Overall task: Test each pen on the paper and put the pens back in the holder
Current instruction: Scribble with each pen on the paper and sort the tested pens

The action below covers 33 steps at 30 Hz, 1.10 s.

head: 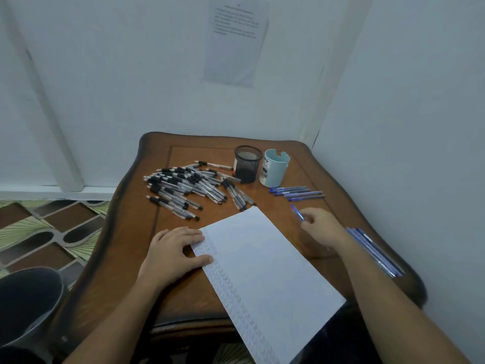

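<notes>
While the right hand (321, 227) sits on the right side of the table (183, 298), just right of the paper (262, 264), its fingers are curled and pinch one blue pen (298, 212). Only the far end of the pen shows beyond the fingertips. Long axis: near-right to far-left, pointing roughly toward the holders. Cannot tell which end is the tip, nor whether it touches the wood.

Left hand (173, 250): fingers laid flat together on the paper's left edge, thumb on the sheet too, pinning it. It holds nothing.

Paper lies skewed, long side running far-left to near-right. A column of small marks runs down its left margin.

Holders at the far side: black mesh holder (248, 166) and pale cup (275, 170), side by side, touching or nearly so. No pens visible in either.

Other pens: heap of black pens (183, 185) left of the mesh holder; short row of blue pens (298, 193) just near of the cup; another bundle of blue pens (375, 250) beside the right forearm.

Judgement: the held pen is between steps. Paper is a short move left, the cup a short reach far-left. The right hand is nearer to both.
</notes>
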### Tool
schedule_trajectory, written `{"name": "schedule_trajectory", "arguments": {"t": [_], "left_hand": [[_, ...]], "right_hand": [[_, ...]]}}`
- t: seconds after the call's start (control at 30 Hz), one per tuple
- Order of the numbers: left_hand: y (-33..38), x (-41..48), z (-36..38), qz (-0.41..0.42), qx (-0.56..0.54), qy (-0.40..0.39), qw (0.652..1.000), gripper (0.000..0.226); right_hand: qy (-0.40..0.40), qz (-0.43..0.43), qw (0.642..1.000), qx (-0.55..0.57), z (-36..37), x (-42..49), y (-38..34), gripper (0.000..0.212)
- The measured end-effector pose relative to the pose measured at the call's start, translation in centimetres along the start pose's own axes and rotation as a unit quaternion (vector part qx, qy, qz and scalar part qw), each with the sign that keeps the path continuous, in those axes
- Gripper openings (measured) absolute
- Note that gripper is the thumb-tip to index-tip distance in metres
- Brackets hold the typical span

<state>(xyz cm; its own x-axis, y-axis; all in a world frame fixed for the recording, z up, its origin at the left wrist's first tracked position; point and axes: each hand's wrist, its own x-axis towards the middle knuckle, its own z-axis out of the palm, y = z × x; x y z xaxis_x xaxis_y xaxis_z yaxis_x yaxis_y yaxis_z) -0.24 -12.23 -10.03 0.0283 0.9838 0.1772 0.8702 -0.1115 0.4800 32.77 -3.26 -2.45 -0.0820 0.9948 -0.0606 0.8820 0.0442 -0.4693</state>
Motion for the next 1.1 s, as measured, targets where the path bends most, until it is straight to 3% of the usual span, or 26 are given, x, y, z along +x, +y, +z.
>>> {"name": "schedule_trajectory", "arguments": {"t": [0.13,0.37,0.5,0.7,0.83,0.97,1.1], "left_hand": [[0.2,0.1,0.0,-0.003,0.001,0.003,1.0,0.096],[0.1,0.2,0.3,-0.003,-0.004,0.011,1.0,0.101],[0.2,0.2,0.2,-0.002,-0.003,0.007,1.0,0.098],[0.4,0.3,0.1,-0.005,-0.001,0.007,1.0,0.102],[0.4,0.3,0.1,-0.007,-0.001,0.003,1.0,0.102],[0.2,0.3,0.1,-0.004,-0.006,0.006,1.0,0.099],[0.0,0.4,0.1,-0.005,-0.004,0.007,1.0,0.095]], "right_hand": [[-0.015,0.051,0.995,-0.086,-3.6,-1.0,5.1,0.024],[-0.04,0.079,0.989,-0.116,-5.0,-2.4,8.1,0.045],[-0.022,0.077,0.994,-0.079,-5.0,-2.3,7.9,0.05],[0.057,0.02,0.997,-0.052,-3.2,1.3,5.8,0.035],[0.045,-0.018,0.998,-0.042,-0.2,5.0,3.5,0.039],[0.023,0.033,0.995,-0.092,1.6,8.5,2.8,0.049],[0.051,0.034,0.993,-0.101,2.3,8.7,2.7,0.028]]}}
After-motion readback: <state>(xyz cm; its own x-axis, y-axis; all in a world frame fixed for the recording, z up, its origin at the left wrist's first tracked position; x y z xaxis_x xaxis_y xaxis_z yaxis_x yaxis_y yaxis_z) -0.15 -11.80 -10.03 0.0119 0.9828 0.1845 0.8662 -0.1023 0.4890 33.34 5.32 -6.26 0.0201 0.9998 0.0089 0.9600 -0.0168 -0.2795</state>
